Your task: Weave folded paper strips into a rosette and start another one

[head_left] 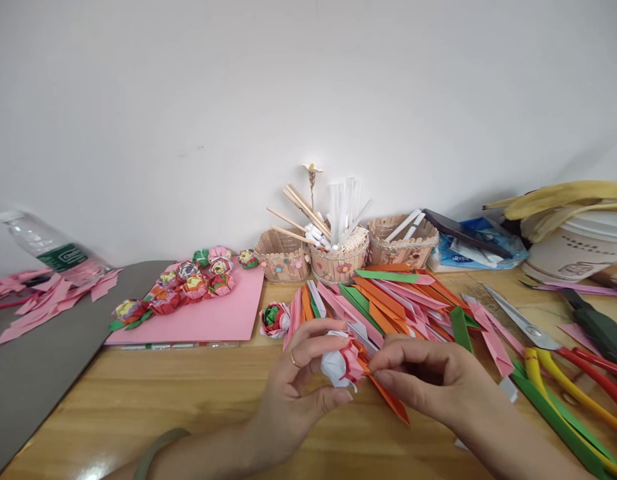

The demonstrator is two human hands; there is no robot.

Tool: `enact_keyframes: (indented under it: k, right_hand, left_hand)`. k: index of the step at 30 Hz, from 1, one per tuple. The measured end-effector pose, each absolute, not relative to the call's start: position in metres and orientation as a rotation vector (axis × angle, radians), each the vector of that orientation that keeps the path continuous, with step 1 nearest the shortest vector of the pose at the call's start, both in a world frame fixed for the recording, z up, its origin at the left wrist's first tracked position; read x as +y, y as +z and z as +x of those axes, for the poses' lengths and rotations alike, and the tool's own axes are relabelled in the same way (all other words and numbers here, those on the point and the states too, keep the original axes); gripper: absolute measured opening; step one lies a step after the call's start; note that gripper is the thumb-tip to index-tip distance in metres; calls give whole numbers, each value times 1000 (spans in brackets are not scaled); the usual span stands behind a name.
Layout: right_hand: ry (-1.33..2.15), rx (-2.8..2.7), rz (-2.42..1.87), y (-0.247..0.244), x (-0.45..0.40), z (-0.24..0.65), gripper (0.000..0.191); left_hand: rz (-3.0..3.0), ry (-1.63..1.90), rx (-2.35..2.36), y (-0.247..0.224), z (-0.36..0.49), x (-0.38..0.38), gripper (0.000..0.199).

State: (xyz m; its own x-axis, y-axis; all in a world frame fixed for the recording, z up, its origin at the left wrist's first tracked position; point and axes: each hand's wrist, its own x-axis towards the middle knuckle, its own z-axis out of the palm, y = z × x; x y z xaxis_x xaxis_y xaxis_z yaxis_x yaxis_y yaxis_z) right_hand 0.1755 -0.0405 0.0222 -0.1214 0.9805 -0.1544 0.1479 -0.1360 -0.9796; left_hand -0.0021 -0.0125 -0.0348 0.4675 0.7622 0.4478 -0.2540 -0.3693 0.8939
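Held between the thumb and fingers of my left hand (308, 373) is a small paper flower (339, 365), white on the near side and pink with a red edge on the far side. My right hand (428, 377) is at the flower's right side, thumb and index finger pinched together; what lies between these fingertips is too small to make out. Folded paper strips (383, 303) in orange, pink, green and white are heaped behind both hands. Just beyond my left hand sits a finished red, green and white paper flower (275, 319).
Several paper flowers (193, 287) rest on pink paper (238, 313) at the left. Behind stand small wooden baskets (283, 257) with sticks. Scissors (536, 333) lie at the right, near a white bucket (578, 247) with banana peel. A bottle (58, 250) leans at the far left.
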Motion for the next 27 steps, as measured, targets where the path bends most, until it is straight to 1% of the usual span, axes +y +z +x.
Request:
enact_keyframes:
  k: [6, 12, 16, 19, 20, 24, 27]
  right_hand:
    - [1480, -1253, -1406, 20, -38, 176, 19]
    - [1499, -1313, -1372, 14, -37, 176, 22]
    - [1396, -1356, -1377, 17, -40, 174, 17]
    - [1300, -1461, -1387, 18, -41, 174, 16]
    - [1267, -1504, -1397, 18, -41, 175, 16]
    - [1111, -1634, -1429, 14, -39, 177, 15]
    - [1003, -1711, -1426, 12, -38, 177, 16]
  left_hand:
    - [1808, 1201, 566, -37, -6, -14, 46]
    - [1805, 1162, 649, -34, -6, -18, 47]
    - [1759, 1123, 604, -32, -5, -20, 51]
    - [1498, 1021, 596, -29, -2, -20, 63]
    - [1396, 983, 591, -28, -1, -20, 64]
    - [1200, 899, 599, -26, 3, -17, 53]
    - [1179, 918, 600, -28, 3, -16, 51]
